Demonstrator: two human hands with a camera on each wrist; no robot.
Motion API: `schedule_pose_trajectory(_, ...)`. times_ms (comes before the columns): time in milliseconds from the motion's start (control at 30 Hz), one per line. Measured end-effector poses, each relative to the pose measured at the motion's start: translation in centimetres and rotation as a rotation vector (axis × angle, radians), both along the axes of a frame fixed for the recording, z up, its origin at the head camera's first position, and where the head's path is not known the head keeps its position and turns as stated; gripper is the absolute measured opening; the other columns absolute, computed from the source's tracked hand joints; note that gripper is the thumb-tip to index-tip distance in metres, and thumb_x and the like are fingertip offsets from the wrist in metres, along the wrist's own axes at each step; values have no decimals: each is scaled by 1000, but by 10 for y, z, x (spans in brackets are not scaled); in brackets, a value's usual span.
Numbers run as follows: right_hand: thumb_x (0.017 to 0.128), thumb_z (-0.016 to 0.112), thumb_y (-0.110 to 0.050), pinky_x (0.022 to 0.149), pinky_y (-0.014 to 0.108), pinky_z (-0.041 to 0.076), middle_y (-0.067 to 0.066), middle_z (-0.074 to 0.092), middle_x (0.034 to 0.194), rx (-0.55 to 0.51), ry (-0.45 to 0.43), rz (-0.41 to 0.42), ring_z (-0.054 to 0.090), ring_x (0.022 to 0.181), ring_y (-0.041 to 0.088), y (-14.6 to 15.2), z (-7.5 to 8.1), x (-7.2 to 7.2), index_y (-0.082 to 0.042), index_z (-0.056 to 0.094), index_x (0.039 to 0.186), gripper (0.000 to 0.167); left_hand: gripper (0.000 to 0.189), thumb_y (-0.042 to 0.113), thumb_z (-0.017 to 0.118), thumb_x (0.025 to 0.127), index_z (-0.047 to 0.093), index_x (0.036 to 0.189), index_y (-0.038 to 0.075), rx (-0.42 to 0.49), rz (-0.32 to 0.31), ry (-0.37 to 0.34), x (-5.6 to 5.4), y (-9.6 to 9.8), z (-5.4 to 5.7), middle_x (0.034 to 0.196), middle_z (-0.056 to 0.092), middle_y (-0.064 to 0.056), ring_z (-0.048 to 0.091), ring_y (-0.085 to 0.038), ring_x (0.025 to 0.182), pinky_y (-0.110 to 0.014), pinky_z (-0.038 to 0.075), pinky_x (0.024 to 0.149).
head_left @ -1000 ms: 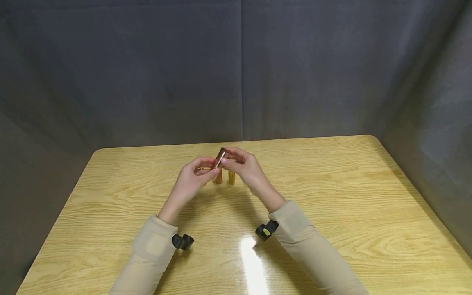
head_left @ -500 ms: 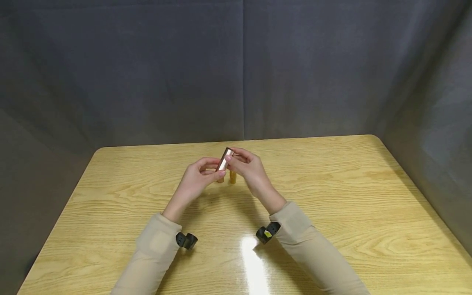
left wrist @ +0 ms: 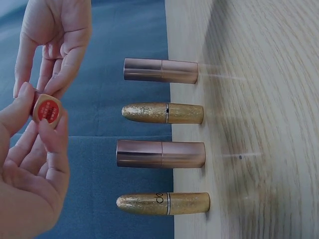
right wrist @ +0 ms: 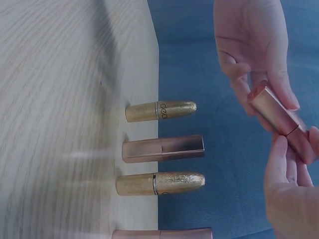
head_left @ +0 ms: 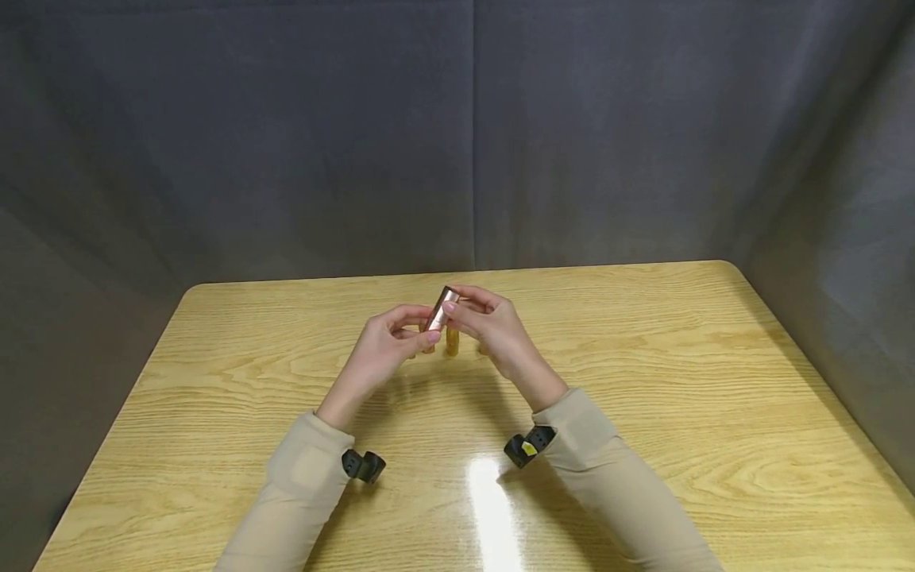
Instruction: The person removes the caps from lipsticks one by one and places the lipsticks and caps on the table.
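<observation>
Both hands hold one rose-gold lipstick (head_left: pixel 442 309) tilted above the table. My left hand (head_left: pixel 376 349) pinches its lower end between thumb and fingers; a red label shows on that end in the left wrist view. My right hand (head_left: pixel 502 332) grips the upper part with thumb and fingertips. A seam crosses the tube in the right wrist view, its two parts together. Beyond the hands, a row of upright lipsticks alternates gold lipsticks (left wrist: pixel 163 203) and rose-gold lipsticks (left wrist: pixel 160 154). In the head view a gold lipstick (head_left: pixel 453 342) shows between the hands, which hide most of the row.
The wooden table (head_left: pixel 643 357) extends around the hands, with a bright reflection near its front. Dark grey curtains (head_left: pixel 286 143) hang behind and along both sides. Each sleeve cuff carries a small black camera (head_left: pixel 364 466).
Both hands and the held lipstick have shifted slightly to the right. The grip of each hand looks much the same, and the standing lipsticks stay in place.
</observation>
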State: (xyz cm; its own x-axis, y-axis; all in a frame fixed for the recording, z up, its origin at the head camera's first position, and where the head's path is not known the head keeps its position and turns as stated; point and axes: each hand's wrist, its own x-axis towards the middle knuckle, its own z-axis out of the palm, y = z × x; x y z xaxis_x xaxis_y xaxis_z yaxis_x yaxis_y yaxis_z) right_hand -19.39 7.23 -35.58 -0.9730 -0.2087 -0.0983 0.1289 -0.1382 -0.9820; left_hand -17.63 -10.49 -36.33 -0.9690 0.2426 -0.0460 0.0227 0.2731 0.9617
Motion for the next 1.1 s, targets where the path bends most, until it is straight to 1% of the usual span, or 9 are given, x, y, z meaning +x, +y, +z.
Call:
schedule_pose_trajectory(200, 93, 58, -3, 90, 24, 54, -3, 64, 97, 8, 15, 4, 65, 85, 2, 0, 2, 1, 5, 51, 132, 41, 42, 21, 67, 90, 58, 128, 5, -21, -5, 7, 1, -1, 2, 123, 63, -17, 69, -21, 90, -30, 53, 75)
schedule_pose_trajectory(300, 93, 58, -3, 91, 25, 54, -1, 65, 100, 25, 26, -9, 65, 85, 2, 0, 3, 2, 5, 51, 131, 40, 42, 21, 67, 90, 58, 128, 5, -22, -8, 10, 0, -1, 4, 123, 62, -16, 69, -22, 90, -32, 54, 76)
schedule_pose_trajectory(400, 93, 58, -3, 90, 25, 54, -3, 65, 99, 13, 25, -10, 65, 85, 1, 2, 4, 1, 6, 51, 131, 40, 42, 20, 68, 90, 58, 128, 5, -18, -10, 11, 0, -1, 4, 122, 63, -17, 69, -22, 90, -29, 53, 73)
schedule_pose_trajectory(467, 94, 55, -2, 91, 24, 54, -5, 65, 96, -43, 26, -3, 65, 86, 2, 6, 7, 0, 6, 50, 131, 38, 42, 18, 69, 89, 59, 127, 5, -20, -9, 12, 0, -2, 3, 121, 63, -17, 68, -20, 89, -26, 52, 71)
schedule_pose_trajectory(533, 95, 52, -2, 90, 21, 54, -8, 65, 92, -143, 17, -27, 66, 86, 2, 15, 10, -4, 2, 54, 124, 29, 41, 17, 69, 88, 59, 126, 4, -30, -10, 9, 1, -5, 0, 120, 64, -17, 67, -17, 87, -25, 52, 71)
schedule_pose_trajectory(633, 97, 48, -2, 85, 17, 54, -7, 67, 88, -297, 3, -103, 67, 85, 3, 33, 17, -11, -8, 59, 108, 17, 40, 16, 69, 88, 60, 125, 5, -67, 9, -10, 3, -12, -5, 118, 65, -16, 64, -9, 83, -26, 53, 71)
schedule_pose_trajectory(700, 97, 47, -3, 82, 15, 54, -7, 67, 87, -339, -10, -152, 68, 83, 3, 44, 20, -14, -14, 60, 99, 17, 39, 17, 69, 88, 60, 125, 7, -84, 30, -20, 4, -17, -7, 117, 64, -16, 62, -7, 82, -27, 53, 71)
schedule_pose_trajectory(867, 97, 49, -4, 81, 15, 55, -7, 66, 89, -309, -34, -156, 68, 83, 3, 54, 22, -17, -15, 57, 101, 15, 39, 18, 69, 88, 60, 124, 7, -84, 43, -2, 3, -23, -8, 116, 64, -16, 62, -7, 82, -26, 52, 67)
schedule_pose_trajectory(1100, 98, 48, -3, 79, 15, 54, -9, 67, 87, -292, -23, -139, 68, 82, 3, 54, 20, -16, -17, 58, 100, 17, 37, 15, 68, 89, 60, 124, 5, -65, 39, 6, 2, -20, -10, 117, 62, -16, 63, -8, 85, -23, 52, 71)
